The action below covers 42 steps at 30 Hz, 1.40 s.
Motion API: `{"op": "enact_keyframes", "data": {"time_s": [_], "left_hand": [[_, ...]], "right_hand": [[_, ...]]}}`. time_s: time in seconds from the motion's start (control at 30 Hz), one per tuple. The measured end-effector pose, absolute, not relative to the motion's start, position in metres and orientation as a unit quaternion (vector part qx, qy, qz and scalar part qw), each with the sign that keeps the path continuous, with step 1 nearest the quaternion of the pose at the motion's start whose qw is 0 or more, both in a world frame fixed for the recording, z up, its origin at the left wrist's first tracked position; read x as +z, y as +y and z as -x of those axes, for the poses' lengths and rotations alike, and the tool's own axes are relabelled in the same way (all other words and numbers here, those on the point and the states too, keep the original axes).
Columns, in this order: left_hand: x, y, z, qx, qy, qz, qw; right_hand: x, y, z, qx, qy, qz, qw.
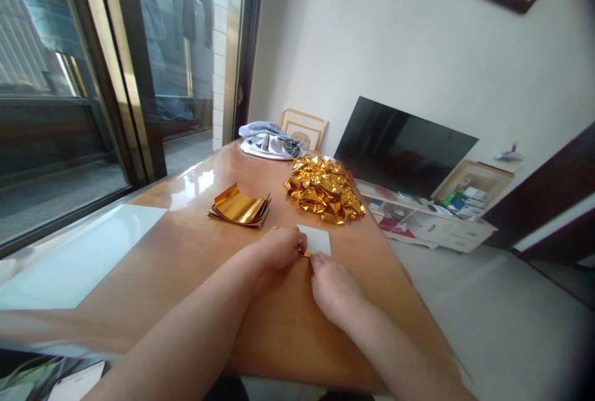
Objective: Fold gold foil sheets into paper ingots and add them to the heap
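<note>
A sheet of gold foil paper (318, 239) lies on the wooden table with its white back up. Along its near edge a narrow gold strip is turned over. My left hand (282, 246) is closed on the left end of that strip, its fingertips partly hidden. At the right end, my right hand (335, 286) presses the same edge with its fingers together. Beyond my left hand sits a stack of gold foil sheets (239, 206), their edges curling up. Farther back on the right is a heap of folded gold foil pieces (324, 190).
The glossy table (195, 277) runs away from me. Bundled cloth (269, 141) rests at its far end, and a pale sheet (83, 255) covers part of the left side. A television (404, 147) and a white cabinet (432, 224) stand beyond the right edge.
</note>
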<state>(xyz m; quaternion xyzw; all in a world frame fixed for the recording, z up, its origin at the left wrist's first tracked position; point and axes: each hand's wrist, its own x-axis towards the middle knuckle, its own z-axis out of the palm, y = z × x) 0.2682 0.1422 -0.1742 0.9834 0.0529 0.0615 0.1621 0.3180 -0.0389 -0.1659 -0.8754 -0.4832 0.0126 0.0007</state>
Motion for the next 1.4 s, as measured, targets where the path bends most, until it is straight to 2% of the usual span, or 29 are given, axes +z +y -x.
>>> {"op": "enact_keyframes", "data": {"time_s": [0.43, 0.83, 1.4], "left_hand": [[-0.185, 0.16, -0.275, 0.039, 0.063, -0.97, 0.231], [-0.184, 0.16, -0.275, 0.059, 0.098, -0.963, 0.244], [-0.18, 0.15, -0.271, 0.066, 0.116, -0.974, 0.184]], "right_hand": [[-0.16, -0.031, -0.313, -0.026, -0.503, 0.861, -0.071], [-0.154, -0.025, -0.314, -0.022, -0.527, 0.842, -0.111], [-0.155, -0.037, -0.315, -0.012, -0.487, 0.873, -0.033]]}}
